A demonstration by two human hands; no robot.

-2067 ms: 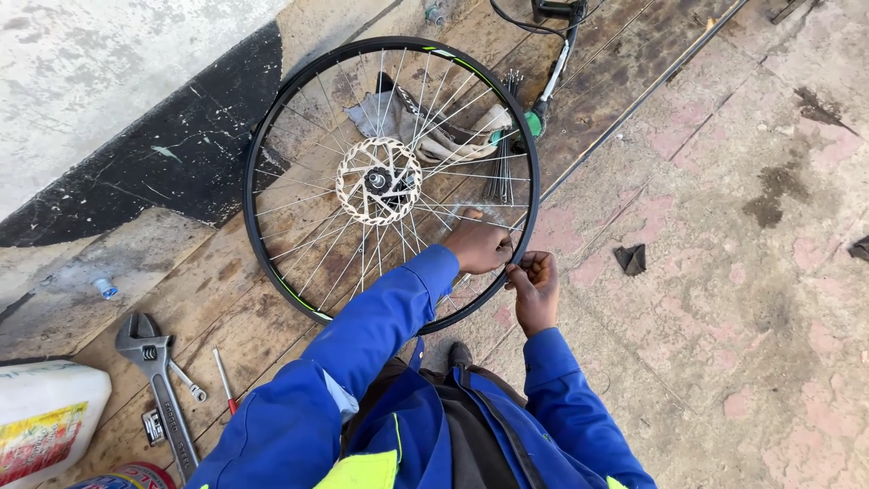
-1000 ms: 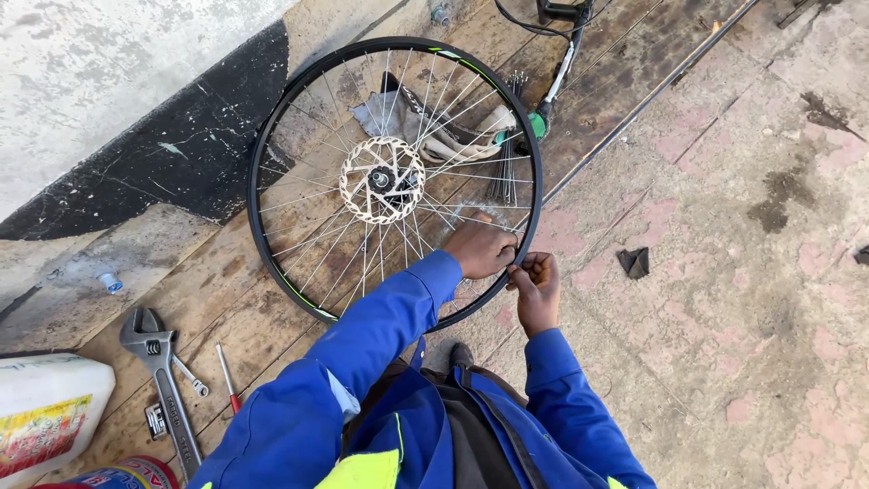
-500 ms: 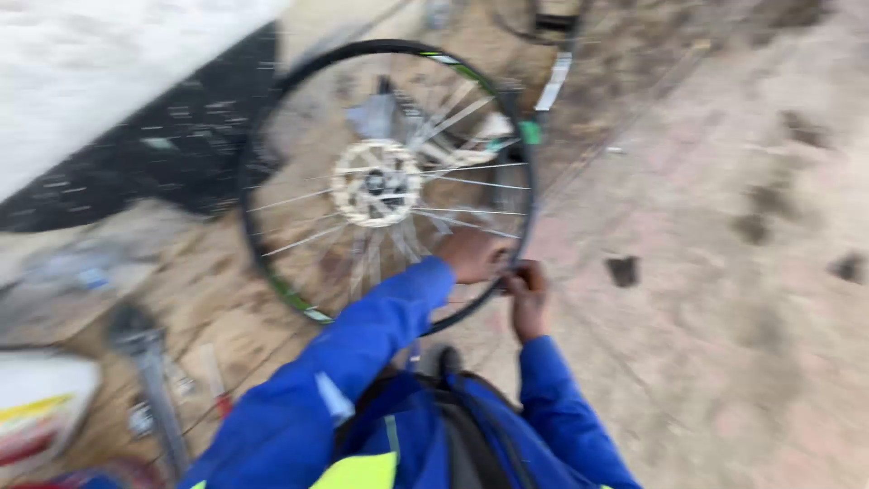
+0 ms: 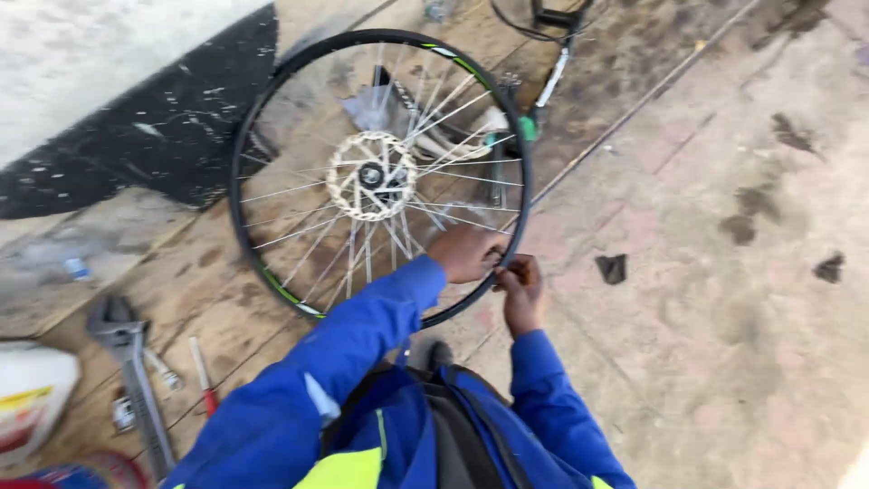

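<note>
A black bicycle wheel with silver spokes and a disc at its hub stands upright on the floor in front of me. My left hand reaches through the spokes and grips the rim's near right side from inside. My right hand is closed on the same part of the rim from outside, fingers pinched at a spoke end. Both arms wear blue sleeves. What the right fingers pinch is too small to make out.
A large grey wrench, a red-handled screwdriver and small metal parts lie on the floor at the lower left beside a white canister. A bicycle pump lies behind the wheel. Two dark scraps sit on the paving to the right.
The view has moved closer and shifted, so the wheel appears larger and further right. Both hands stay at the same spot on the rim.
</note>
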